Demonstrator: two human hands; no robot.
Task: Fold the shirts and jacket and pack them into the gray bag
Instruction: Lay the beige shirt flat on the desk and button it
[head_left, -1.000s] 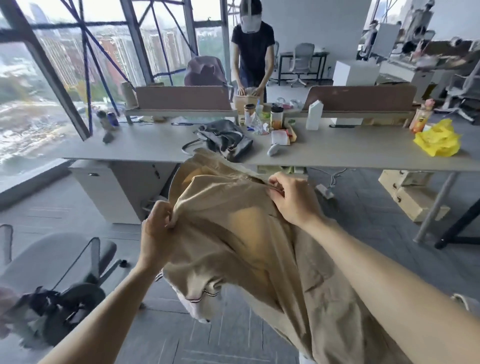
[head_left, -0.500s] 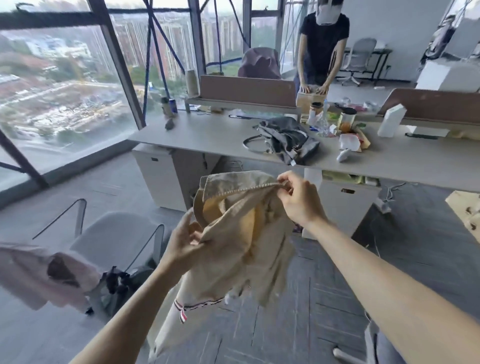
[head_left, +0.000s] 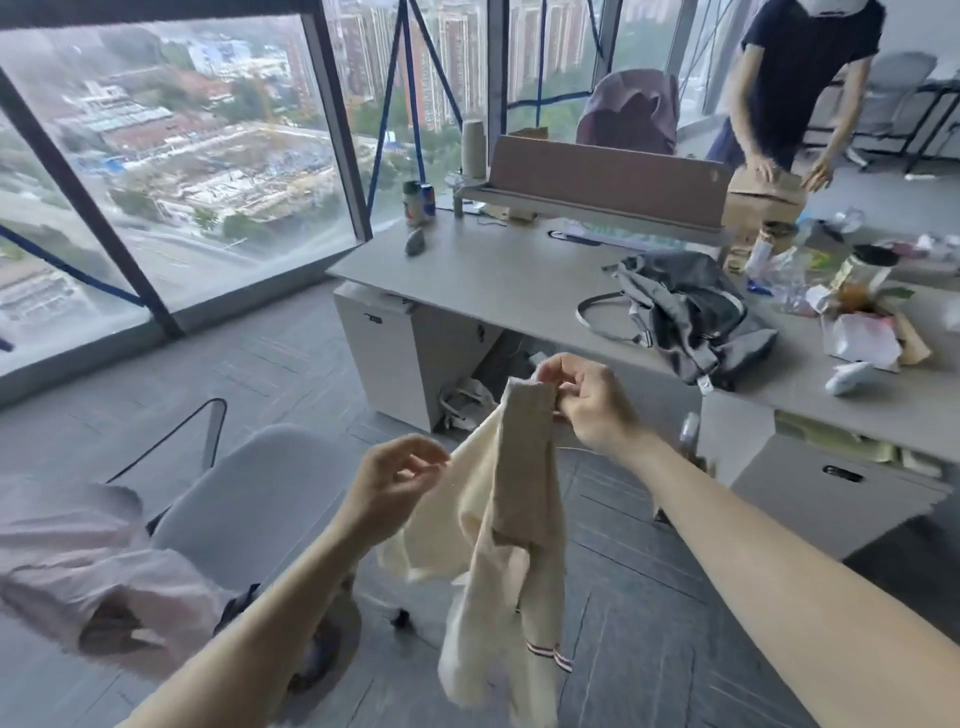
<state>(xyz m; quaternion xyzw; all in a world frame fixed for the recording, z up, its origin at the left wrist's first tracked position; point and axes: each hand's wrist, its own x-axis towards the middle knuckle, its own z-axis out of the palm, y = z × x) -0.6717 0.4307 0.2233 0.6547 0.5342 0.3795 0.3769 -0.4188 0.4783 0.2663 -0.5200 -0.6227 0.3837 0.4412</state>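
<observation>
A beige shirt (head_left: 511, 525) with a striped hem band hangs in the air in front of me. My right hand (head_left: 587, 400) pinches its top edge. My left hand (head_left: 392, 480) holds the cloth's left edge lower down, fingers curled. The gray bag (head_left: 691, 317) lies crumpled on the desk (head_left: 493, 275) beyond my hands, its strap looped to the left. A pink garment (head_left: 88, 561) lies draped over the grey chair (head_left: 249, 499) at my lower left.
Jars, wrappers and paper clutter the desk's right part. A person in a dark top handles a cardboard box (head_left: 763, 202) behind the divider. A drawer cabinet (head_left: 384, 353) stands under the desk. Tall windows run along the left.
My view has swung left and down. The shirt has gone from spread wide between both hands to hanging narrow and bunched, my hands closer together.
</observation>
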